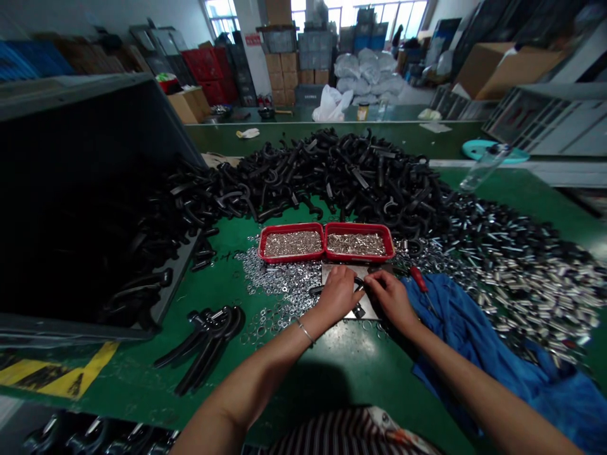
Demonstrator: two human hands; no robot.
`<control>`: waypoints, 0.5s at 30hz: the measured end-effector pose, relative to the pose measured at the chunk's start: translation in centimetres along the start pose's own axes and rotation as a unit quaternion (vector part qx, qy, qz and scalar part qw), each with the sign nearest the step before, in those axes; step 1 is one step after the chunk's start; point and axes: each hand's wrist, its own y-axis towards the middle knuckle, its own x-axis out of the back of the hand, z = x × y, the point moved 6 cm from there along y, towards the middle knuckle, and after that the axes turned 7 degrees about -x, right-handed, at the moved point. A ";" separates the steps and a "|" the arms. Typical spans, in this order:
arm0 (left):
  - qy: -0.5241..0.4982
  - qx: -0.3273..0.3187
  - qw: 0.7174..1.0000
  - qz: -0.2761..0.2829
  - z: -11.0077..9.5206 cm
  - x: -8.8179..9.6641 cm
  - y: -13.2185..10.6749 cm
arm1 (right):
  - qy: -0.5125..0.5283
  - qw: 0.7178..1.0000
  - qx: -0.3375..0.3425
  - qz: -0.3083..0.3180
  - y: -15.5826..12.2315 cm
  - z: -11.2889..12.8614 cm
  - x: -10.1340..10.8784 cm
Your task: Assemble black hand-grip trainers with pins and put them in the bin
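My left hand (pixel 337 294) is closed over a black curved handle (pixel 317 291), pressing it down over a small metal plate (pixel 327 272). The fingers of my right hand (pixel 389 296) are pinched together at the end of that handle, close to my left thumb. What they pinch is too small to make out. A dark fixture piece (pixel 358 311) shows on the plate below my hands. Just behind the plate stand two red trays, the left tray (pixel 291 259) with tiny metal pieces and the right tray (pixel 360 257) with small pins or screws.
Loose washers and nuts (pixel 279 284) lie left of the plate. A heap of black handles (pixel 332 164) spans the back, spilling from a grey crate (pixel 175 297). On the right are a red screwdriver (pixel 418 278), blue cloth (pixel 455 316) and piled metal sleeves (pixel 545 284). Several assembled handles (pixel 208 347) lie left.
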 end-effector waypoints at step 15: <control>-0.010 -0.005 1.000 -0.015 0.3 -0.5 0.1 | -0.328 0.935 0.133 -0.002 -2.1 0.8 3.0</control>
